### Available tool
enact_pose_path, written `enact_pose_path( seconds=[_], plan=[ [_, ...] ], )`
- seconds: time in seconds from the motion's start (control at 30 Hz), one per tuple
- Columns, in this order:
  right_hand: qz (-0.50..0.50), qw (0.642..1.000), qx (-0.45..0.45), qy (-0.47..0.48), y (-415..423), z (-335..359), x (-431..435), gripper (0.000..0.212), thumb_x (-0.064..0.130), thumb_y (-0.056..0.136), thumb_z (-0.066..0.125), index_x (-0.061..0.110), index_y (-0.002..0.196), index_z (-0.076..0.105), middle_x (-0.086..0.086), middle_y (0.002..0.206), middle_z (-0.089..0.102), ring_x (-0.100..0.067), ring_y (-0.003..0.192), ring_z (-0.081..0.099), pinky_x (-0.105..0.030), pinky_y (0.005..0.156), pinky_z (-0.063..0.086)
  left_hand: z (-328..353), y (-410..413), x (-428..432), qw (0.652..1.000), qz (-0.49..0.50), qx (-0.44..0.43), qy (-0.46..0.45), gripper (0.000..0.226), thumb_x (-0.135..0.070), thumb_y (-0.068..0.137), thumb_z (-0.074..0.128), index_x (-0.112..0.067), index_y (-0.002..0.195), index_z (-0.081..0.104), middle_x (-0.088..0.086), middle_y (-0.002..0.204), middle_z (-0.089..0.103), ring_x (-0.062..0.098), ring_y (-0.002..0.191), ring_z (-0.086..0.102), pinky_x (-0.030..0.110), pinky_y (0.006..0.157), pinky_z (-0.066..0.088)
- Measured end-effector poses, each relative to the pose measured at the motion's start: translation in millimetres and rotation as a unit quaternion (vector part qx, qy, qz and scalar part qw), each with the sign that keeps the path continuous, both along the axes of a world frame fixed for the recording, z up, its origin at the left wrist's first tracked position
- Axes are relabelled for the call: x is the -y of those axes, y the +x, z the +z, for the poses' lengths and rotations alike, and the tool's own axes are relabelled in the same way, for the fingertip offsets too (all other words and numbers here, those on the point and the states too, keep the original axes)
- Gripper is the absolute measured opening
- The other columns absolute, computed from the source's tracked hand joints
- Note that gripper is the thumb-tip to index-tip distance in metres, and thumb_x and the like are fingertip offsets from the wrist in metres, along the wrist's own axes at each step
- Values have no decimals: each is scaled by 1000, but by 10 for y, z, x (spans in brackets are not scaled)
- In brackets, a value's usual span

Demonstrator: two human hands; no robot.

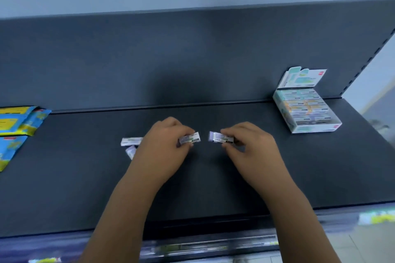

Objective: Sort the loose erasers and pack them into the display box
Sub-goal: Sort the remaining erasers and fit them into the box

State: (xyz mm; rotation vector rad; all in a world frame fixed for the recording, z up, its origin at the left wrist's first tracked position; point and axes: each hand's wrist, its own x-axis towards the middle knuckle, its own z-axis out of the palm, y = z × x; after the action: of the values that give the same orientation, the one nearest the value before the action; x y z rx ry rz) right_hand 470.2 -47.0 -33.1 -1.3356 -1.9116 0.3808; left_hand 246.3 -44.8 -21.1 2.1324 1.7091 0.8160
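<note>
On shelf (213, 188), mid-front: your left hand (164, 143) pinches an eraser (190, 137); your right hand (251, 147) pinches a second eraser (219, 137). Their ends face each other, near but not touching. Two loose erasers (131, 141) lie just beside the left hand. Box (307, 113) stands far right, well apart, lid up, rows apparently near full. Judgement: late stage, four erasers left to pack.

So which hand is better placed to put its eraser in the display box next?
Probably the right hand: it pinches an eraser, and the display box stands on its side of the shelf. The left hand is farther away.
</note>
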Motion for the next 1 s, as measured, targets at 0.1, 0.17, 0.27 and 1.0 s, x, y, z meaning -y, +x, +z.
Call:
enact_pose_path(
  seconds=[0.1, 0.17, 0.27, 1.0],
  plan=[
    [-20, 1000, 16, 7, 594, 50, -174, 27, 10, 83, 75, 19, 108, 74, 10, 102, 64, -6, 91, 61, -23, 83, 49, -7, 594, -144, 1000, -6, 12, 2, 25, -23, 85, 73, -37, 106, 73, -17, 96, 58, 10, 98, 54, 35, 85, 49],
    [-24, 999, 25, 8, 925, 73, -288, 27, 9, 83, 74, 17, 109, 73, 8, 103, 64, -8, 93, 60, -24, 85, 48, -12, 950, -221, 1000, -4, 17, 2, 25, -25, 86, 73, -38, 106, 73, -17, 97, 59, 9, 99, 53, 35, 85, 49],
    [-27, 1000, 12, 9, 1302, 90, -375, 27, 8, 83, 74, 16, 108, 73, 8, 102, 65, -8, 93, 60, -26, 86, 50, -5, 1400, -280, 1000, -8, 29, -8, 24, -24, 86, 72, -39, 105, 73, -17, 96, 60, 9, 99, 54, 35, 85, 49],
    [-127, 992, 4, -10, 2445, 19, -653, 30, 6, 81, 73, 18, 109, 74, 7, 104, 66, -7, 92, 59, -2, 80, 36, 120, 2845, -764, 997, -56, -26, 44, 21, -24, 83, 74, -29, 102, 66, -16, 100, 63, 14, 95, 52, 35, 82, 48]
  ],
)
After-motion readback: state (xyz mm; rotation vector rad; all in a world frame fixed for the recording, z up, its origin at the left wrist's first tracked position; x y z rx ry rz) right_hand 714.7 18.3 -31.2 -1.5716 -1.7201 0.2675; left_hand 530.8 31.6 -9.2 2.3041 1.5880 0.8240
